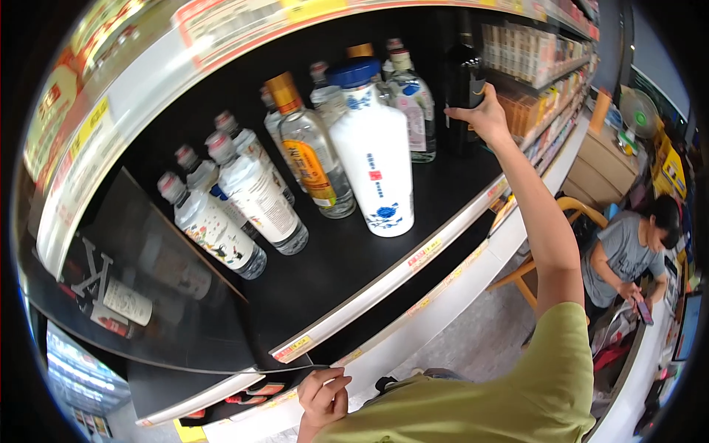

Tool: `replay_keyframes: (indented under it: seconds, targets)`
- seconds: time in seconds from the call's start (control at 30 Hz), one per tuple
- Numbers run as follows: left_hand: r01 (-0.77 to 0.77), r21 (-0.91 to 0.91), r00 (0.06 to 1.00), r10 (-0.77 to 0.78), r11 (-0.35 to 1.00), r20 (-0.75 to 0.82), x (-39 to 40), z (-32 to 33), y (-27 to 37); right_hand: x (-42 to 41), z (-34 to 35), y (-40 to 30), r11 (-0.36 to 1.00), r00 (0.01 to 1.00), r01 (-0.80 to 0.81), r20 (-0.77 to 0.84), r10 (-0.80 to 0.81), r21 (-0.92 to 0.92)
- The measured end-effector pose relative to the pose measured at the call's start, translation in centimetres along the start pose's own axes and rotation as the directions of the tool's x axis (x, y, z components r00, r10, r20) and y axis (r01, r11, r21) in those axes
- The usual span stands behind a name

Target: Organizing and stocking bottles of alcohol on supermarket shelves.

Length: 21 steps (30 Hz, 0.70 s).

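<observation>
My right hand reaches to the back right of a black shelf and is around a dark glass bottle, its thumb across the front. Left of it stand a clear bottle with a pink label and a white bottle with a blue cap and blue flower print. A clear bottle with an orange label and gold cap is beside that. My left hand is low, fingers curled, by the edge of a glass panel; whether it grips the panel cannot be told.
Several clear bottles with white labels stand at the shelf's left. Price tags line the white shelf edge. Cigarette-style packs fill racks at right. A person in grey sits behind, holding a phone, near a wooden chair.
</observation>
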<state>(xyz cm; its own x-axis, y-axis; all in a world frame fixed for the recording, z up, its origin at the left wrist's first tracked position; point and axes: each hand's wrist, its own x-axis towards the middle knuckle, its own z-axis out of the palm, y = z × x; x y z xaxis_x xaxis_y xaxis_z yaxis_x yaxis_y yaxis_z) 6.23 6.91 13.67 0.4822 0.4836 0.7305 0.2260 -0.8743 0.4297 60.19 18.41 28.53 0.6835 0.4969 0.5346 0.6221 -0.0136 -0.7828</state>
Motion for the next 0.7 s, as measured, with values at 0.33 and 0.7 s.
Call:
replay_keyframes:
  seconds: [0.33,0.7]
  targets:
    - [0.016,0.031,0.999,-0.018,0.999,0.048,-0.8,-2.3,0.1,0.3,3.8,1.9,0.992,0.994,0.108,0.007,-0.109,0.063]
    - [-0.026,-0.056,0.998,0.022,0.998,-0.059,-3.5,-6.3,0.2,4.6,1.1,8.8,0.971,0.984,0.104,0.119,-0.132,0.217]
